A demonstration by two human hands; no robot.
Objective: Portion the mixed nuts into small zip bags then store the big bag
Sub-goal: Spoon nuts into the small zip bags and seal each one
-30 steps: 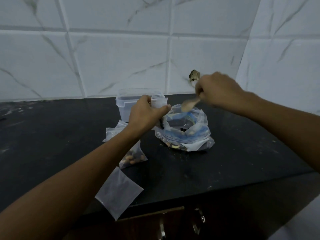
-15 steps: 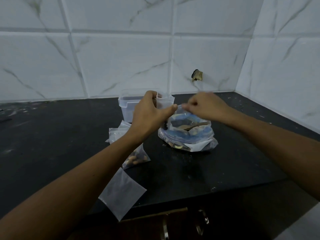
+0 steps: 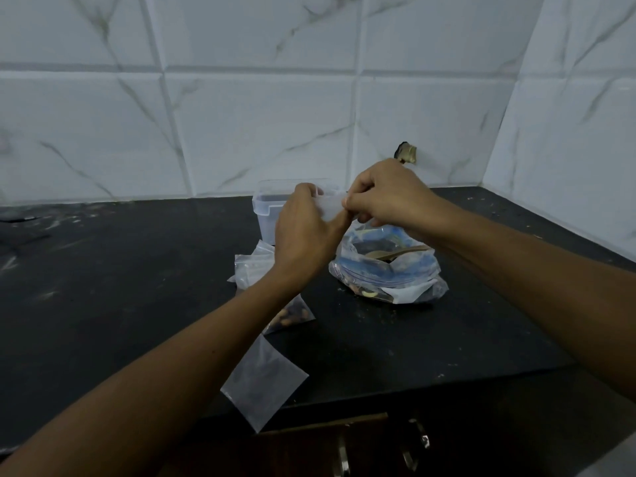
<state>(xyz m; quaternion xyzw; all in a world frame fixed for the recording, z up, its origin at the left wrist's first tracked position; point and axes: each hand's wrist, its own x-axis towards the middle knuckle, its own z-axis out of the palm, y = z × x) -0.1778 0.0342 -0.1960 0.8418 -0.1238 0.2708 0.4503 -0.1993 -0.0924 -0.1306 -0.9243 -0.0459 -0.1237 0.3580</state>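
Both hands raised above the counter (image 3: 103, 270), at 12 o'clock from the open big bag (image 3: 389, 270); left hand (image 3: 304, 235) and right hand (image 3: 385, 197) each pinch the small zip bag (image 3: 331, 210) top, strip running 9-to-3 between them; sealing likely next.

Black counter (image 3: 137, 287), with big nut bag (image 3: 389, 280), clear box (image 3: 263, 210), filled small bags (image 3: 292, 313), empty small bag (image 3: 263, 383).
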